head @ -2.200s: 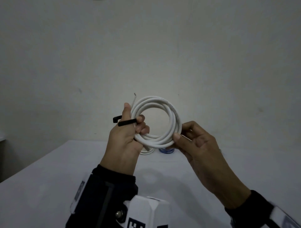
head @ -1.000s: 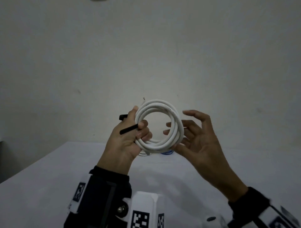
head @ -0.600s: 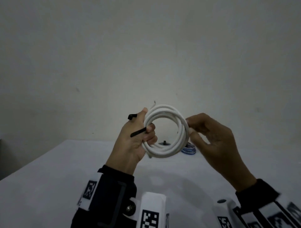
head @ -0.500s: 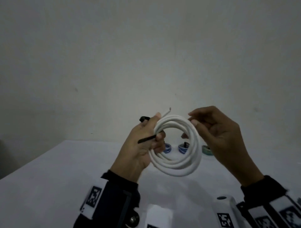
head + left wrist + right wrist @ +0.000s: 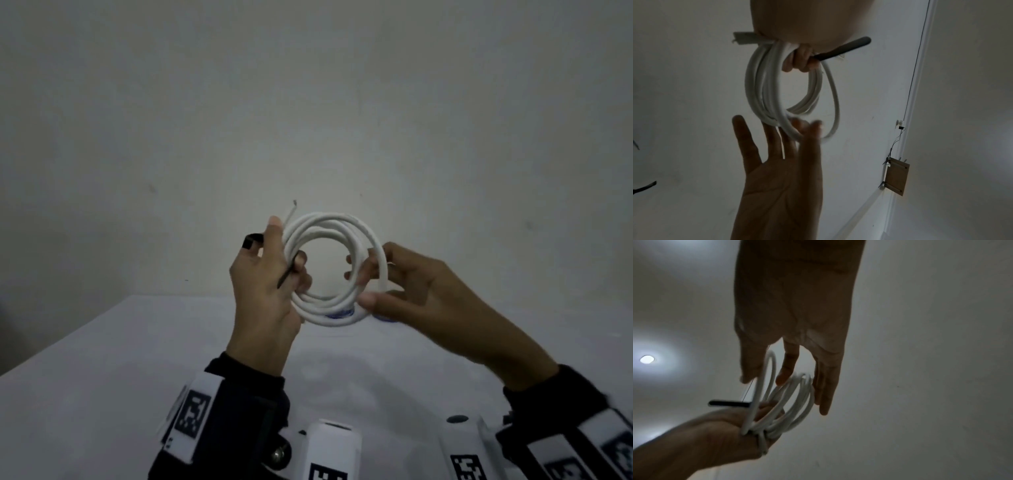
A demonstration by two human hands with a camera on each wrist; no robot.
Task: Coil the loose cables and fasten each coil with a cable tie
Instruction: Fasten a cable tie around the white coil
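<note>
Two hands hold one white cable coil (image 5: 334, 269) above the surface (image 5: 102, 377). The left hand (image 5: 265, 291) grips its loops and a black cable tie (image 5: 287, 272), keeping both ready; the right hand (image 5: 407, 291), fingers spread, steadies the opposite side.

Both forearms wear dark, close-fitting sleeves whose cuffs end at the wrists, the left dark sleeve (image 5: 253, 390) at lower centre of the head view and the right dark sleeve (image 5: 555, 394) at lower right. A white band printed with a black-and-white square marker (image 5: 193, 414) wraps the left forearm, and similar white marker bands (image 5: 582, 445) wrap the right, blurred at the frame's corner. Below each wrist sits a white boxy camera housing (image 5: 334, 445), also marked with a square code; the right white housing (image 5: 462, 445) carries a dark round dot on top. A small silver screw (image 5: 279, 454) shows on the dark mount beside the left housing. Both the left hand (image 5: 263, 291) and the right hand (image 5: 421, 294) are bare, without gloves.
</note>
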